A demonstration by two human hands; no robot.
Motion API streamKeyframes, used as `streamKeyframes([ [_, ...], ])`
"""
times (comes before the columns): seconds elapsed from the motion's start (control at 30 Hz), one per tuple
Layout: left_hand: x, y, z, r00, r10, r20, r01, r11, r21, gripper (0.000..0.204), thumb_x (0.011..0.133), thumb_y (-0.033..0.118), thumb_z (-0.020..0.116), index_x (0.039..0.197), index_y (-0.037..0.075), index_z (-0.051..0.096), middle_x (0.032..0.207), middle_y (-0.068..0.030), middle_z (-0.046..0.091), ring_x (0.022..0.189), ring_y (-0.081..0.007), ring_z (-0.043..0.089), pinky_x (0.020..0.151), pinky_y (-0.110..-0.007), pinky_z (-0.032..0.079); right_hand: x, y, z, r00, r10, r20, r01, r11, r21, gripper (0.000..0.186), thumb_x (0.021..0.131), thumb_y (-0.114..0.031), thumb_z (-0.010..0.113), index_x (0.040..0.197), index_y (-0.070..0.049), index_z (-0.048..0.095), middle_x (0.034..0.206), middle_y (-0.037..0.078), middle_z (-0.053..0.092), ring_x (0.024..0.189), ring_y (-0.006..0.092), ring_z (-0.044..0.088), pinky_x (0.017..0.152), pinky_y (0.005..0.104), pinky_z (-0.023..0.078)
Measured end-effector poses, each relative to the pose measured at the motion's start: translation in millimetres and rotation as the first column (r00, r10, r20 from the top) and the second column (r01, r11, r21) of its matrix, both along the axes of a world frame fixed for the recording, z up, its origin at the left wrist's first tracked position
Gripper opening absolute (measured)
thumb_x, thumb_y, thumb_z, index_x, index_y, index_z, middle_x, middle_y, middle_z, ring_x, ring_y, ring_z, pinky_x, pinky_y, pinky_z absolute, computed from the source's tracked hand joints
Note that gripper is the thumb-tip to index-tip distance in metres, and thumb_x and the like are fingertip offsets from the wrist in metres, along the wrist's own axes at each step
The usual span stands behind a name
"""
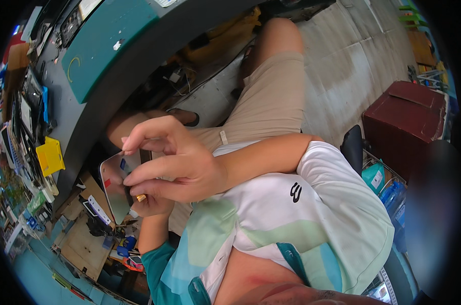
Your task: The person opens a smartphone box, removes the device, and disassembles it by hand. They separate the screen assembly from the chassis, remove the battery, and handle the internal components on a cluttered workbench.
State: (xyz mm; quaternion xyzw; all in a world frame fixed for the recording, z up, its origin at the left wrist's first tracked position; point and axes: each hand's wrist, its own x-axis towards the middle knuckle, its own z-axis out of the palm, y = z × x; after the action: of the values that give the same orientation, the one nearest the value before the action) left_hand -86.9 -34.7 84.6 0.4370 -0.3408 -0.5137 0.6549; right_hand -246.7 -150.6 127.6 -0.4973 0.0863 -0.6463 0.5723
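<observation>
A thin, shiny slab with rounded corners, like a phone or a phone's panel [116, 199], is held upright and tilted in front of my body. Small red and blue patches show on its glossy face. My left hand [156, 204] grips it from the side near my body, most of its fingers hidden. A small gold-coloured piece [141, 197], perhaps a ring, shows there. My right hand [187, 170] reaches across from the right; its thumb and index finger pinch together against the slab's face. Whatever they pinch is hidden. Another right finger bends at the slab's upper edge.
A curved grey desk [70, 114] with a teal mat [106, 53] runs along the left. Electronics and a yellow holder [50, 156] crowd its edge. Below stands an open drawer or box [83, 244] beside tools. A dark red box [406, 112] is on the right.
</observation>
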Motion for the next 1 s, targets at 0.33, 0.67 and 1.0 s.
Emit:
streamKeyframes([
  [0.33,-9.1,-8.8,10.1,0.999,-0.006,-0.041,0.003,0.996,-0.087,0.069,0.108,0.045,0.046,0.165,0.008,0.036,0.167,-0.0073,0.039,0.157,-0.0196,0.034,0.13,-0.036,0.028,5.2,2.5,-5.5,0.998,-0.041,0.056,0.043,0.998,-0.038,0.023,0.086,0.011,0.078,0.105,-0.001,0.081,0.13,0.018,0.048,0.121,0.0323,0.061,0.115,0.0473,0.052],
  [0.67,-15.8,-16.3,16.7,0.987,0.048,0.151,-0.04,0.997,-0.059,0.067,0.11,0.043,0.045,0.165,0.006,0.035,0.167,-0.0092,0.038,0.156,-0.0211,0.036,0.129,-0.037,0.029,3.2,1.1,-4.5,0.996,-0.089,0.015,0.089,0.995,-0.035,0.014,0.09,0.004,0.079,0.101,-0.003,0.079,0.122,0.015,0.047,0.106,0.0288,0.058,0.1,0.0426,0.054],
  [1.0,-17.3,-17.9,22.2,0.96,0.096,0.262,-0.083,0.995,-0.061,0.065,0.111,0.04,0.043,0.165,0.004,0.034,0.168,-0.0112,0.038,0.155,-0.0225,0.038,0.128,-0.038,0.03,10.6,2.8,-1.3,0.993,-0.11,0.039,0.111,0.994,-0.02,0.009,0.088,0.003,0.078,0.094,-0.003,0.077,0.12,0.013,0.047,0.103,0.0242,0.055,0.092,0.0385,0.052],
])
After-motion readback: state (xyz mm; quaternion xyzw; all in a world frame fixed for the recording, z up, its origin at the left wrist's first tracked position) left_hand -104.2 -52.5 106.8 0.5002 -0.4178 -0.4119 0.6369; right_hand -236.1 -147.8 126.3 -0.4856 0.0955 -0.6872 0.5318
